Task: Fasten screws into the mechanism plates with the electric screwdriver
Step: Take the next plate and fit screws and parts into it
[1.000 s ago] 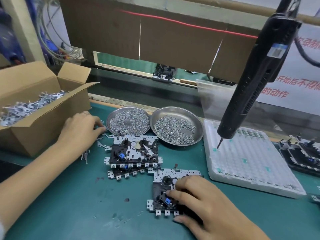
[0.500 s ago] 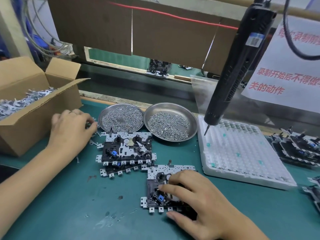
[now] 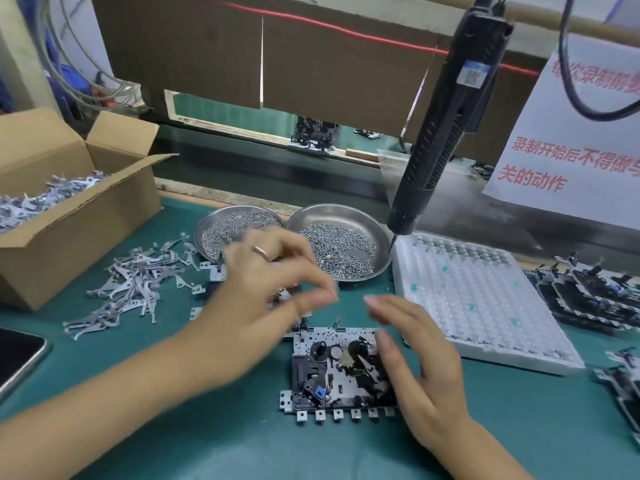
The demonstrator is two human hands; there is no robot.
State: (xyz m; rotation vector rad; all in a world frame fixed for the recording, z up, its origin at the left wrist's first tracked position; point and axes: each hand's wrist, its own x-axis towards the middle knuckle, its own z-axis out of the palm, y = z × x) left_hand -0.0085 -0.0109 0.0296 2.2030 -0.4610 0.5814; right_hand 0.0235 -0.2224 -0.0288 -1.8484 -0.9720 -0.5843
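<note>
— Where's the plate you're working on?

— The grey metal mechanism plate with black parts and a small blue piece [image 3: 337, 374] lies flat on the green table [image 3: 214, 441], right in front of me. Its long axis runs left to right, with a row of little square tabs along the edge nearest me.

— And your hands?

— My right hand [image 3: 420, 368] sits at the plate's right end, fingers straight and relaxed, the grip apart and around nothing; whether the palm touches the metal, I can't tell. My left hand [image 3: 263, 303] hovers up and to the left of the plate, blurred, thumb and forefinger brought together. They seem to pinch something tiny, but the blur hides it, so I won't say what.

— Where's the driver?

— The long black electric screwdriver [image 3: 440, 133] hangs from above, tilted, its tip pointing down just past the right rim of the round steel dish of loose silver screws [image 3: 341, 249]. It lies up and away from the plate, toward my right, well apart from both hands.

— So which hand goes for it?

— The right, I judge. It's nearer, and the tool hangs on its side. The reach goes forward and up, then the tip must come back down over the plate while the left hand steadies things.

— Any risk?

— Knocking the dish on the way, I'd guess.
</note>
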